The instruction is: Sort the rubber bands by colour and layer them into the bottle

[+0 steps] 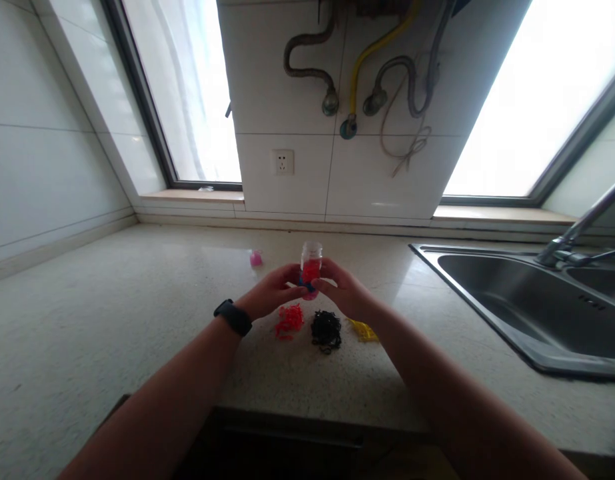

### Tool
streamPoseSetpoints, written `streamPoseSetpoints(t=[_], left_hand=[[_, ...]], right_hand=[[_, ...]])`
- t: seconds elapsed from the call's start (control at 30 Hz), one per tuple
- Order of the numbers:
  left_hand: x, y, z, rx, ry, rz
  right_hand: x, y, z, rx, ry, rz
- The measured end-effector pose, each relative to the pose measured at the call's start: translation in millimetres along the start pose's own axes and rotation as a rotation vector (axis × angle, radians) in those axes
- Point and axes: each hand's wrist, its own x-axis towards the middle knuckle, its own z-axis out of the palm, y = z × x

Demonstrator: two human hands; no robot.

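Note:
A small clear bottle [311, 268] with red contents and an uncapped, threaded mouth stands upright between my hands. My left hand [276, 290] grips its left side, and my right hand [340, 287] closes on the right side. Nearer me on the counter lie three small piles: red pieces [290, 321], black bands [326, 331] and yellow pieces [363, 331]. My right wrist partly hides the yellow pile. A pink cap [256, 258] rests on the counter, beyond my left hand.
At the right a steel sink [487, 307] with a faucet [562, 247] is set into the speckled countertop [112, 320]. Hoses [354, 80] and a wall socket [284, 162] are on the tiled back wall, between two windows. The counter's front edge runs below my forearms.

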Motion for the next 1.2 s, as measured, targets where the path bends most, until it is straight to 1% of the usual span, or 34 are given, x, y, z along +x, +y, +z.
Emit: streamPoseSetpoints(t=[0.07, 0.1, 0.2, 0.27, 0.3, 0.37, 0.43, 0.5, 0.6, 0.7, 0.87, 1.07, 1.2], left_hand=[[-1, 1, -2.8, -0.046, -0.018, -0.010], [-2, 0, -5.6, -0.064, -0.006, -0.013], [-5, -3, -19.0, -0.108, 0.077, -0.014], [-6, -7, -29.6, -0.114, 0.133, -0.008], [-6, -10, -34.6, -0.104, 0.153, -0.002], [-5, -16, -43.0, -0.067, 0.181, 0.012], [-3, -24, -48.6, -0.022, 0.220, 0.022], [1, -33, -51.9, 0.008, 0.257, 0.021], [5, -44, -54.0, 0.017, 0.282, 0.010], [7, -49, -54.5, 0.025, 0.270, 0.006], [7, -48, -54.9, 0.050, 0.253, -0.005], [8, -51, -55.8, 0.047, 0.243, -0.044], [8, -51, -55.9, 0.047, 0.241, -0.053]], right_hand=[[5, -2, 4, -0.087, 0.000, -0.014], [8, -4, 5, -0.124, 0.006, -0.012], [16, -11, 0, -0.248, 0.033, 0.010], [20, -16, -6, -0.369, -0.006, 0.038], [22, -19, -9, -0.440, -0.063, 0.062], [25, -23, -11, -0.574, -0.232, 0.126], [29, -28, -9, -0.663, -0.406, 0.182], [33, -31, -1, -0.720, -0.540, 0.212], [41, -31, 12, -0.772, -0.692, 0.222], [49, -24, 20, -0.789, -0.786, 0.222], [51, -14, 22, -0.795, -0.818, 0.221], [44, -8, 23, -0.782, -0.732, 0.271], [41, -4, 21, -0.733, -0.682, 0.249]])
